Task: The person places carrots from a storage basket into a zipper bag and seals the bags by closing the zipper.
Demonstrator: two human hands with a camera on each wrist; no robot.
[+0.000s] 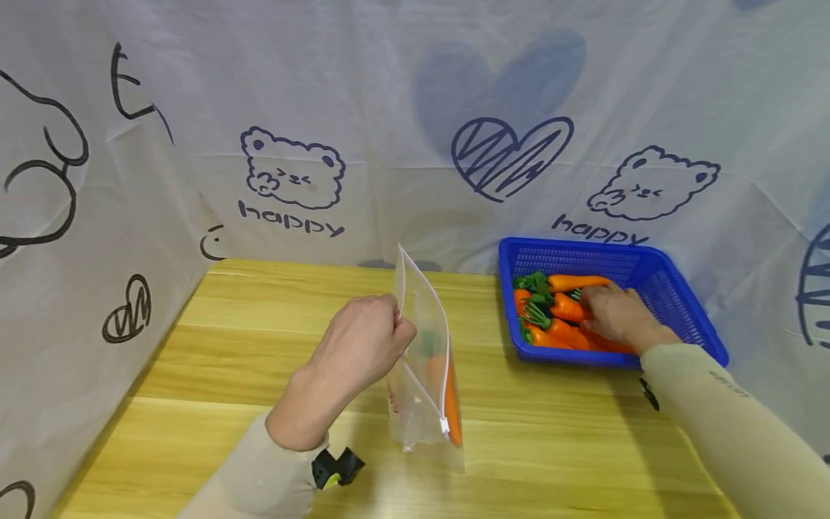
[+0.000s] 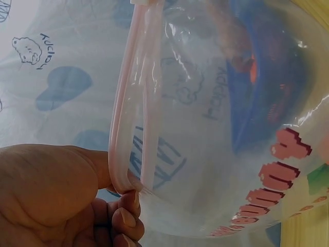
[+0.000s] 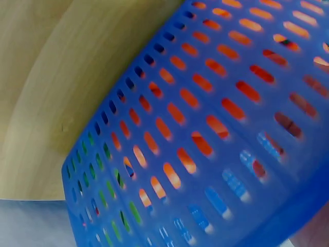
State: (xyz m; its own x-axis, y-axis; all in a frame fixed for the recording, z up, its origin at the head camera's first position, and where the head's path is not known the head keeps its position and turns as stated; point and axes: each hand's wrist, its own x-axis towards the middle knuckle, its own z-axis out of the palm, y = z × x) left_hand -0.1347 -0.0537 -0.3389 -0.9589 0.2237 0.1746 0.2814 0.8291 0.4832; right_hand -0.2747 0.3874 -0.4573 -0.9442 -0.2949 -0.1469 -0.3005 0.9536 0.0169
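My left hand pinches the rim of a clear zip bag with white-pink zip strips; the left wrist view shows thumb and fingers on that rim. The bag's mouth gapes, and red lettering runs down its side. One orange carrot with a green top is inside the bag, seen through the film. On the right, my right hand reaches into a blue plastic basket, over several carrots with green tops. Its fingertips are hidden among them.
The basket stands on a wood-grain table, near a white cloth backdrop printed with hearts and bear faces. In the right wrist view, the basket's slotted wall fills most of the picture, with orange and green showing through.
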